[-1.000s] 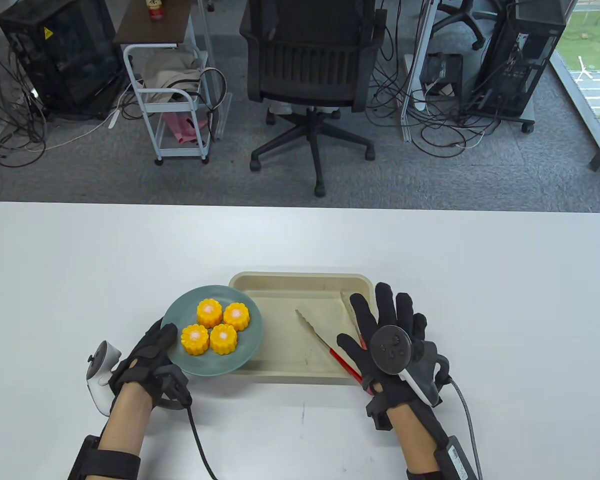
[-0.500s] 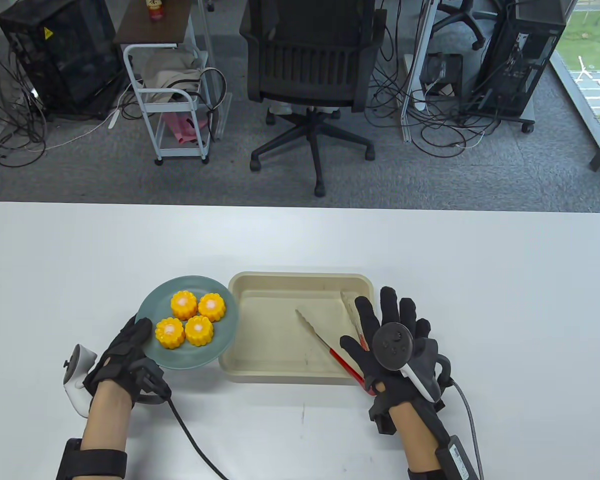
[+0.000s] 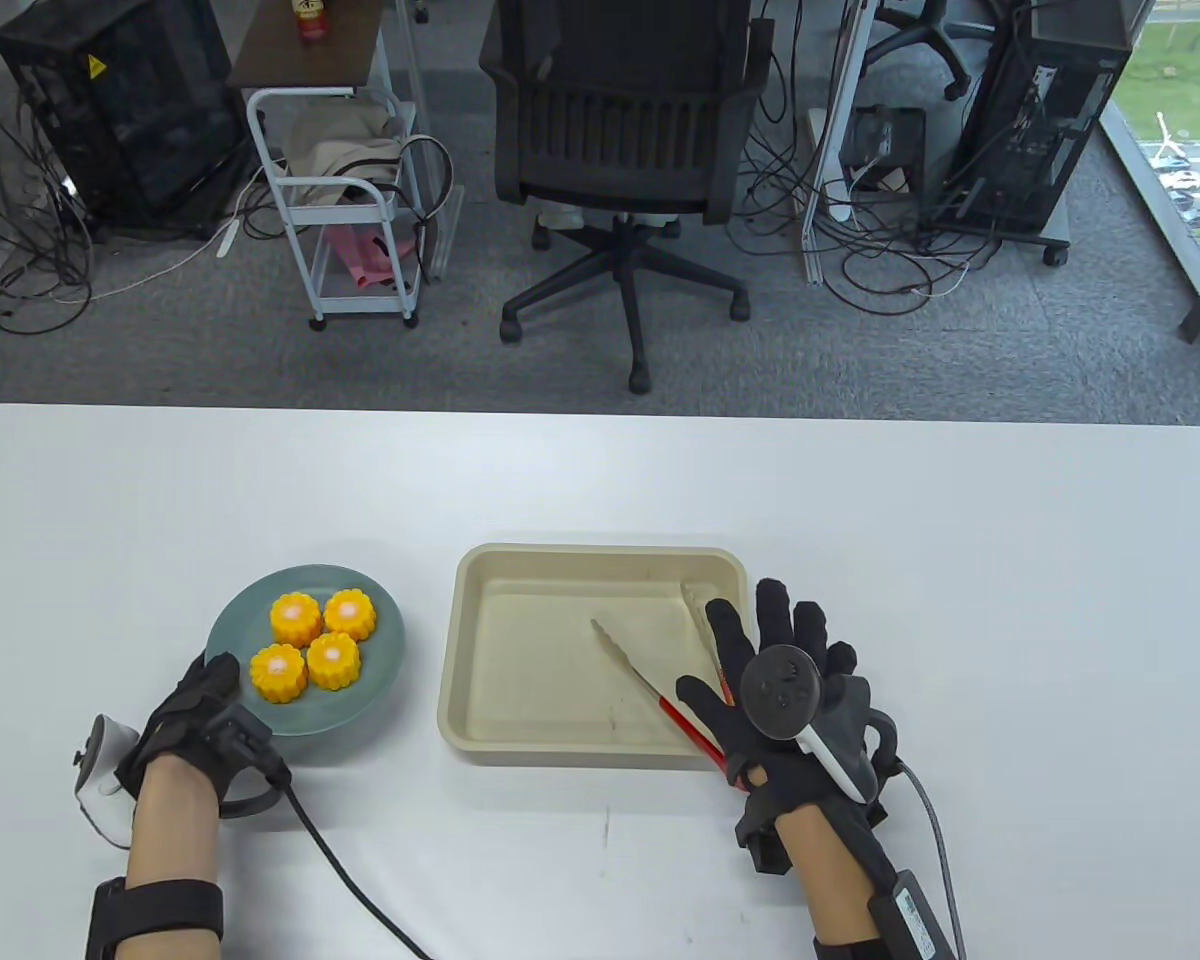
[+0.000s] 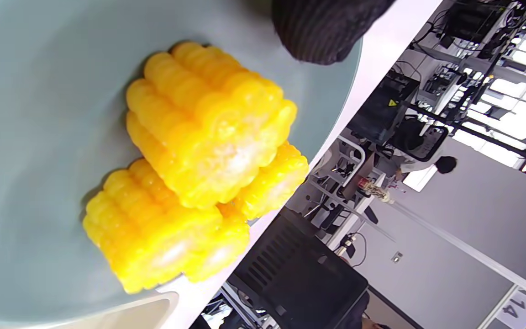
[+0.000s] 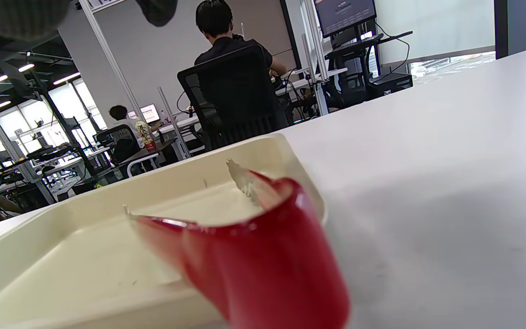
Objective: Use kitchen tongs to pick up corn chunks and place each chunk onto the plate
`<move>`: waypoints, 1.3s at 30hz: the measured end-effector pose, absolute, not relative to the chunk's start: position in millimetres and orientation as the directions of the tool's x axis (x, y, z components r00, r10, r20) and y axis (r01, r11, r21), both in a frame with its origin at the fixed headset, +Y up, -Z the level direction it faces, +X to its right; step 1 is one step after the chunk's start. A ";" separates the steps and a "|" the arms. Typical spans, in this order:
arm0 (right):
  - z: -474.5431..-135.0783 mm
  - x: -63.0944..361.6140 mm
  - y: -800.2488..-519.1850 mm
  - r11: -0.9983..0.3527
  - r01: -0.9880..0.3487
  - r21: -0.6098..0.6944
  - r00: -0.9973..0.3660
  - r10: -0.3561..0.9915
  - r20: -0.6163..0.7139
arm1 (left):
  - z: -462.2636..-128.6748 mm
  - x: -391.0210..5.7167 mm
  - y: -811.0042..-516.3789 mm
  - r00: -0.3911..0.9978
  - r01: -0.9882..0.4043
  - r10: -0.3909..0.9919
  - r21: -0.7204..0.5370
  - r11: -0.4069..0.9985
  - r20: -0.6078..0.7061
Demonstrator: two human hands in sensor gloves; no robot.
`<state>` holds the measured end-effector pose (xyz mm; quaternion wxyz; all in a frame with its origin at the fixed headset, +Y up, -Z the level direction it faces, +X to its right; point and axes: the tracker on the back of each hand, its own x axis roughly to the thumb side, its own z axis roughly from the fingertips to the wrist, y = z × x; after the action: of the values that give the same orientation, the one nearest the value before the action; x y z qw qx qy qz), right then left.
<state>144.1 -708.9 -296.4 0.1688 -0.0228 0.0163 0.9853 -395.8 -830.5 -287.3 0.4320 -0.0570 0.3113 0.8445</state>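
Left hand, gripping the plate of corn, has slid it leftward off the tray; right hand stays spread over the tongs.

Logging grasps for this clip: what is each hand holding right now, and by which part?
The left hand grips the plate at its near-left rim. The right hand lies flat over the tongs, fingers straight, holding nothing.

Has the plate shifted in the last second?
Yes. The plate slid left, away from the tray whose rim it overlapped; a gap of table now separates them.
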 end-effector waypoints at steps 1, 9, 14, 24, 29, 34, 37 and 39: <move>-296.6 144.1 -709.2 -0.941 -0.337 0.024 -0.941 0.335 -0.051 | -287.5 -396.0 -832.7 -0.621 -0.765 0.688 0.482 -0.427 -0.375; -297.0 143.9 -709.6 -0.938 -0.345 0.032 -0.938 0.343 -0.048 | -287.3 -401.0 -842.8 -0.614 -0.769 0.677 0.501 -0.396 -0.407; -297.1 144.3 -709.5 -0.937 -0.347 0.040 -0.937 0.345 -0.050 | -288.1 -401.8 -845.6 -0.598 -0.783 0.678 0.495 -0.377 -0.428; -296.6 144.1 -709.5 -0.944 -0.326 0.056 -0.945 0.323 -0.055 | -287.6 -402.5 -836.4 -0.556 -0.800 0.721 0.502 -0.328 -0.414; -296.4 143.7 -709.3 -0.938 -0.341 0.067 -0.940 0.337 -0.054 | -284.6 -406.5 -816.4 -0.406 -0.853 0.809 0.495 -0.168 -0.425; -295.6 140.8 -708.8 -0.937 -0.343 0.070 -0.939 0.341 -0.042 | -282.5 -406.6 -804.9 -0.289 -0.869 0.847 0.493 -0.037 -0.446; -295.5 139.9 -708.6 -0.936 -0.345 0.070 -0.939 0.343 -0.036 | -281.8 -407.3 -798.1 -0.213 -0.870 0.866 0.491 0.042 -0.452; -295.5 139.8 -708.4 -0.937 -0.342 0.073 -0.939 0.340 -0.040 | -281.6 -406.8 -788.2 -0.166 -0.848 0.897 0.523 0.082 -0.411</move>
<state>139.8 -708.4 -295.5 0.1735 -0.0132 0.0395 0.9840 -406.8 -788.2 -281.6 0.6449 0.0341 0.3541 0.6765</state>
